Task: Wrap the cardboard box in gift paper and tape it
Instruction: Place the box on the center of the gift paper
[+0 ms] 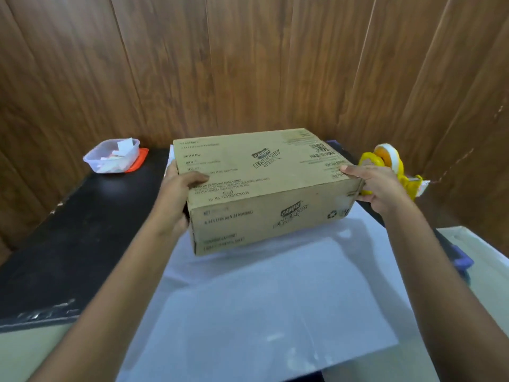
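While I watch, I log: black table (82, 230); white gift paper (261, 312) spread over it; cardboard box (261, 183) on the paper's far part; left hand (176, 197) and right hand (380, 188) clamped on its ends, thumbs on top; clear tub (113, 158) of scraps, far left; yellow tape dispenser (388, 158), half hidden behind the right hand.

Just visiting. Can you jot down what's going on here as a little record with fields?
Box: cardboard box, printed, unwrapped, over the far part of the gift paper
Left hand: grips the box's left end, thumb on top
Right hand: grips the box's right end, thumb on top
Paper: pale, spread flat on the black table
Tape: yellow tape dispenser, right of the box
Also: plastic container with scraps, far left
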